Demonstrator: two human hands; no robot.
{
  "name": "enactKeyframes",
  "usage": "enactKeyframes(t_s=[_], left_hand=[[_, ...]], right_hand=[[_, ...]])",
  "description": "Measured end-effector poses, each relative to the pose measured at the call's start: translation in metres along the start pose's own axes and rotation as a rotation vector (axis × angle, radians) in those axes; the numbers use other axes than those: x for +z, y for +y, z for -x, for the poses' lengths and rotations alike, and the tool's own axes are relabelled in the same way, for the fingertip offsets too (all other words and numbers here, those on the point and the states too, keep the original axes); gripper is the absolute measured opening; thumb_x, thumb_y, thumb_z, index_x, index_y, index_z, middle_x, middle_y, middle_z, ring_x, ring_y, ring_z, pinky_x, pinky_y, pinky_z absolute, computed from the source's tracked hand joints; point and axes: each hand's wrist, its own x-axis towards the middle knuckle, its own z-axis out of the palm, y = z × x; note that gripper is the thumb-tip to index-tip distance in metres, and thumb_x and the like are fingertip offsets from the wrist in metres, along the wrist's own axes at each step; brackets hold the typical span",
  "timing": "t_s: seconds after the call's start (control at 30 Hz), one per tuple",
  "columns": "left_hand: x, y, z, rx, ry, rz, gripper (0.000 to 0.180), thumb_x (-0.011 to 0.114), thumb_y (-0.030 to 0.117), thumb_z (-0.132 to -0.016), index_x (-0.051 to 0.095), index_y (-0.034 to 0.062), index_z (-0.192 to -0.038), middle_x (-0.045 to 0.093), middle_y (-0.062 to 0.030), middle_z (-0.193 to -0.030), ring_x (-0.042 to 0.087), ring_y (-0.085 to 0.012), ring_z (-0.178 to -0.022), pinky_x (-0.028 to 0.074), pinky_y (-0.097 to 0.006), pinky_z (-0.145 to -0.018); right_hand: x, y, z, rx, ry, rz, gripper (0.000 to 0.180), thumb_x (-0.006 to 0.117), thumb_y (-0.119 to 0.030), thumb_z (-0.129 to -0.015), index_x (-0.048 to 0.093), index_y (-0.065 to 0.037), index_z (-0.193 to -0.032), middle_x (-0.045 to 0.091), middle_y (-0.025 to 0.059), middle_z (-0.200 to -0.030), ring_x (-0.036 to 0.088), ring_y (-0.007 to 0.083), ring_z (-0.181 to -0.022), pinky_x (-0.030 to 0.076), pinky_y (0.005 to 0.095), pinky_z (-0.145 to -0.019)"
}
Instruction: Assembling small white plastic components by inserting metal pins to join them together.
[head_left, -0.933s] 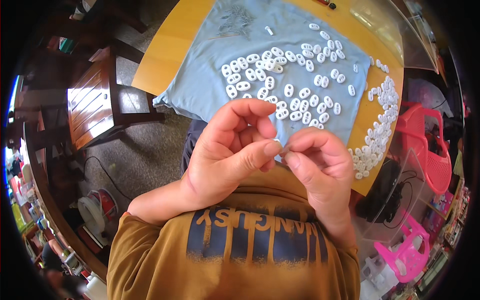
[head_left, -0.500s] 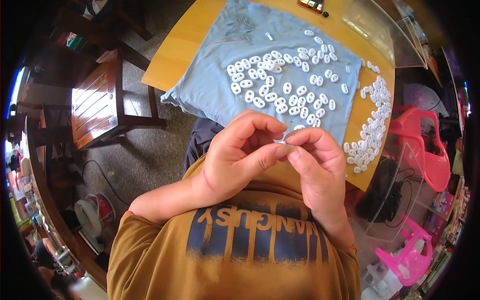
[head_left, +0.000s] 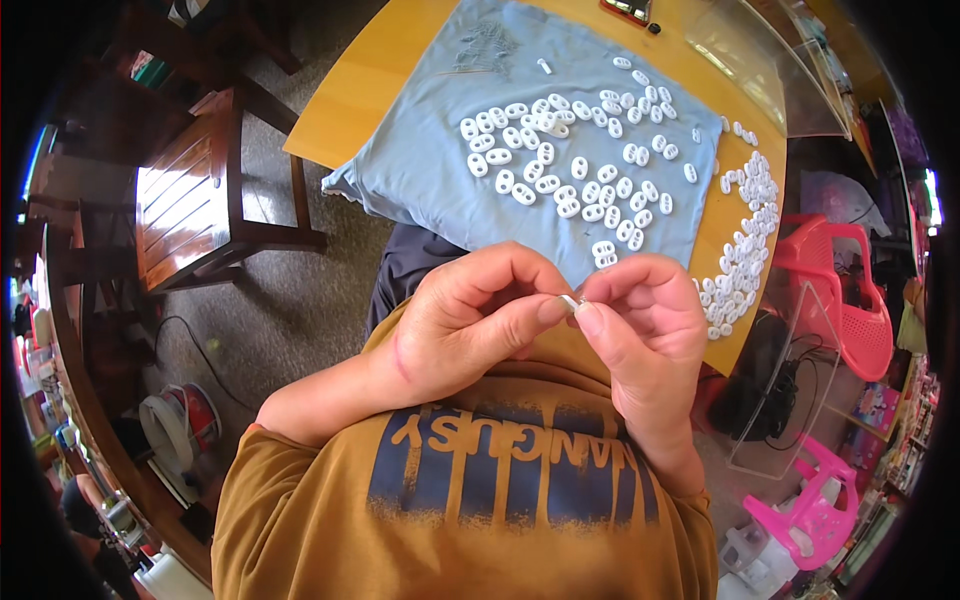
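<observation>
My left hand (head_left: pixel 478 312) and my right hand (head_left: pixel 648 325) meet in front of my chest, thumbs and forefingers pinched together. Between their tips is a small white plastic piece (head_left: pixel 569 301), mostly covered by the fingers. Just beyond my hands, a light blue cloth (head_left: pixel 440 200) lies over the table. Scattered across it are many white oval plastic pieces with two holes (head_left: pixel 524 194), a few of them touching or overlapping. At the cloth's far left lies a heap of thin grey metal pieces (head_left: pixel 487 45), and a small white peg (head_left: pixel 544 66) rests near it.
The yellow wooden table (head_left: pixel 345 95) carries a long heap of white pieces (head_left: pixel 745 255) along its right side. A phone-like device (head_left: pixel 628 10) and a clear panel (head_left: pixel 765 75) are at the far edge. A wooden chair (head_left: pixel 190 190) stands left, a red plastic chair (head_left: pixel 835 290) right.
Both hands have come down slightly toward my body, and the white piece between the fingertips shows more. Two white pieces near my right fingers are more exposed on the cloth.
</observation>
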Motion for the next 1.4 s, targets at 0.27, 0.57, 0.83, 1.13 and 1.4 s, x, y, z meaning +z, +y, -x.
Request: enactKeyframes(t_s=[0.27,0.57,0.83,1.13,1.4], left_hand=[[-0.004,0.003,-0.003,-0.068,0.037,0.152,0.009,0.056,0.009,-0.088,0.054,0.0016,-0.092,0.057,-0.0034,-0.081,0.051,-0.0063,-0.061,0.041,-0.018,-0.052],[-0.006,0.003,0.000,-0.074,0.039,0.110,0.009,0.055,0.008,-0.088,0.056,0.0003,-0.093,0.058,-0.0036,-0.081,0.051,-0.0059,-0.061,0.042,-0.018,-0.053],[-0.007,0.003,0.001,-0.072,0.015,0.075,0.007,0.055,0.006,-0.088,0.057,0.0000,-0.091,0.058,-0.0035,-0.082,0.051,-0.0049,-0.062,0.041,-0.017,-0.054],[-0.009,-0.004,0.001,0.031,0.003,-0.043,0.007,0.056,0.003,-0.087,0.057,-0.0001,-0.092,0.054,-0.0024,-0.083,0.050,-0.0040,-0.062,0.041,-0.017,-0.054],[-0.008,-0.005,-0.003,0.343,0.008,-0.445,0.009,0.058,-0.002,-0.080,0.059,0.0007,-0.088,0.055,-0.0059,-0.077,0.052,-0.0124,-0.061,0.041,-0.022,-0.054]], right_hand=[[0.002,0.000,0.002,0.019,0.000,0.078,0.029,0.061,0.007,-0.078,0.046,0.001,-0.102,0.059,0.0066,-0.085,0.056,0.0086,-0.081,0.044,0.0197,-0.072],[0.005,0.001,0.004,-0.044,-0.024,0.190,0.030,0.061,0.007,-0.078,0.046,0.000,-0.102,0.059,0.0051,-0.084,0.056,0.0082,-0.078,0.043,0.0198,-0.070],[0.003,0.005,0.004,-0.116,-0.029,0.262,0.031,0.061,0.009,-0.077,0.047,0.001,-0.103,0.057,0.0054,-0.084,0.057,0.0096,-0.078,0.044,0.0207,-0.069],[0.001,0.011,0.002,-0.492,0.013,0.696,0.032,0.065,0.011,-0.069,0.053,0.000,-0.097,0.059,0.0075,-0.074,0.058,0.0150,-0.064,0.046,0.0245,-0.057],[0.001,0.008,0.005,-0.511,0.021,0.693,0.029,0.066,0.011,-0.067,0.055,0.000,-0.092,0.060,0.0090,-0.076,0.058,0.0205,-0.063,0.045,0.0267,-0.057]])
